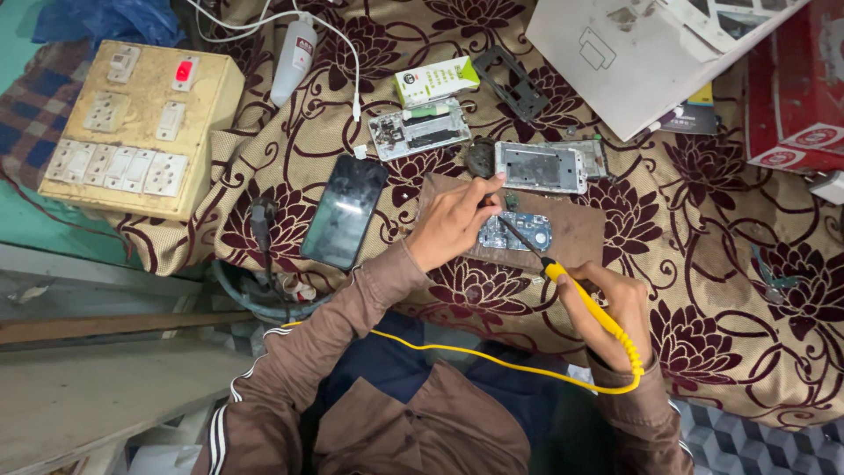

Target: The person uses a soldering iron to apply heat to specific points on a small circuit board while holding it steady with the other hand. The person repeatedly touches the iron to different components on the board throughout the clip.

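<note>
Scene: a person in a brown striped-sleeve jacket (352,352) bends over a table draped in a beige cloth with maroon flowers (703,229).
Right hand: the right hand (611,308) is clamped round a soldering iron with a yellow grip and yellow cord (585,303), its dark tip angled up and left.
Left hand: the left hand (453,220) has fingers pressed down, steadying the work; whether it pinches anything small I cannot tell from here.
Work piece: a small bluish circuit board (514,230) lies on a brown wooden work board (576,230), just beside the left fingertips, with the iron's tip at or touching it.
Step in hand: by the look of it, soldering a joint on the circuit board.
Next move: it seems to call for a steady tip and a board held still.
Around: a dark-screened smartphone (345,211) lies to the left, an opened silver phone frame (539,167) above, and a cream switch-and-socket box with a red lit switch (132,123) at far left.
</note>
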Motion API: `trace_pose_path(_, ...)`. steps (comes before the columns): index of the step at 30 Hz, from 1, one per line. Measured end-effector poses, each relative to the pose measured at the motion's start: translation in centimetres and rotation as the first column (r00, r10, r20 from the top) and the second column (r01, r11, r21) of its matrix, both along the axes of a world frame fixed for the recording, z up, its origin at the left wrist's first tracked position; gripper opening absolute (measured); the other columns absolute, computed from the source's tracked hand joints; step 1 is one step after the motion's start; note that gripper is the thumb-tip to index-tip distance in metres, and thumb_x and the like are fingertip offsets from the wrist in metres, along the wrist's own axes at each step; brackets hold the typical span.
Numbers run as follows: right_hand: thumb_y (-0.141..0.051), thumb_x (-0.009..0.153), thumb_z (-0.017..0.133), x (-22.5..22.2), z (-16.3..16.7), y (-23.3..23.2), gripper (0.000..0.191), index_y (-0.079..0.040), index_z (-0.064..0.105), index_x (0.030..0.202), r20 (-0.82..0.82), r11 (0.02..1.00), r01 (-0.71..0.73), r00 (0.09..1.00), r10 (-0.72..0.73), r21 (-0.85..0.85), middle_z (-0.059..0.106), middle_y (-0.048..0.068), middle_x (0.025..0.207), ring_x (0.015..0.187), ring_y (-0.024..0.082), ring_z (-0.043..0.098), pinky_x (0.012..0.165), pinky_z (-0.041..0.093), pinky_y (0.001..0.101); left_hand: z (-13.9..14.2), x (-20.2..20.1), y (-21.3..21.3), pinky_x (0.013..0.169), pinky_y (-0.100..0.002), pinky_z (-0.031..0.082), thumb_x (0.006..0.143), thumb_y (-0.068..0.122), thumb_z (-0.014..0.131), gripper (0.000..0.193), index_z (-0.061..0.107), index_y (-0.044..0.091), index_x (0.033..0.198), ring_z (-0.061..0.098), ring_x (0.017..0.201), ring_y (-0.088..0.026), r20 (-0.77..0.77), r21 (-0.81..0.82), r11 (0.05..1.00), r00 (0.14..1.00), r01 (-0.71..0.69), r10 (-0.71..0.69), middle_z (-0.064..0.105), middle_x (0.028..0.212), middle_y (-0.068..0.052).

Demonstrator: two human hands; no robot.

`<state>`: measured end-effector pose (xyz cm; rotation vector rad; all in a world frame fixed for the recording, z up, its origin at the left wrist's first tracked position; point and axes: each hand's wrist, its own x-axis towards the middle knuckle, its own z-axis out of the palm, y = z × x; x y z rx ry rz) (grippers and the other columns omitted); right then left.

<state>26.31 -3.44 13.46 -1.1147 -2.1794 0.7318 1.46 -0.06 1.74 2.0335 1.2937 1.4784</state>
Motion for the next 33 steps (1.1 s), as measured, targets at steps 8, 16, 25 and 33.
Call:
trace_pose_path(8,-0.013,0.091,0.069,-0.04,0.01,0.01,0.017,0.004,0.069,0.089,0.015,1.000,0.012,1.000,-0.012,-0.003,0.068,0.016,0.068,0.049,0.020,0.065,0.051,0.046,0.0313,-0.15,0.09,0.02,0.077,-0.039,0.060,0.097,0.001,0.069,0.049,0.047,0.005,0.140,0.076,0.091,-0.029,-0.016,0.028,0.999,1.000,-0.017,0.018,0.073,0.099,-0.011)
trace_pose_path(16,-0.013,0.090,0.068,0.14,-0.05,0.15,0.017,0.004,0.069,0.088,0.038,0.999,0.015,0.999,-0.013,-0.032,0.066,0.015,0.064,0.047,0.021,0.063,0.050,0.045,0.0315,-0.55,0.10,0.22,0.076,-0.040,0.060,0.097,0.002,0.069,0.052,0.043,0.004,0.143,0.075,0.090,-0.031,0.005,0.071,0.997,1.000,-0.006,0.006,0.073,0.106,-0.014)
trace_pose_path(25,-0.013,0.090,0.069,0.22,-0.65,0.29,0.016,0.003,0.071,0.089,0.033,1.000,0.008,0.999,-0.009,0.012,0.068,0.015,0.067,0.051,0.020,0.066,0.052,0.047,0.0317,-0.64,0.12,0.26,0.077,-0.040,0.061,0.098,0.002,0.069,0.048,0.045,0.006,0.140,0.076,0.095,-0.031,0.003,0.046,0.999,1.000,-0.012,0.012,0.073,0.113,-0.014)
trace_pose_path(33,-0.012,0.089,0.070,0.27,-0.93,0.44,0.016,0.003,0.071,0.090,0.043,0.999,0.007,0.999,-0.009,0.039,0.070,0.017,0.070,0.053,0.023,0.067,0.054,0.048,0.0319,-0.39,0.34,0.21,0.078,-0.039,0.062,0.097,0.002,0.069,0.047,0.048,0.006,0.139,0.076,0.097,-0.031,-0.002,0.058,0.998,1.000,-0.025,0.026,0.073,0.114,-0.017)
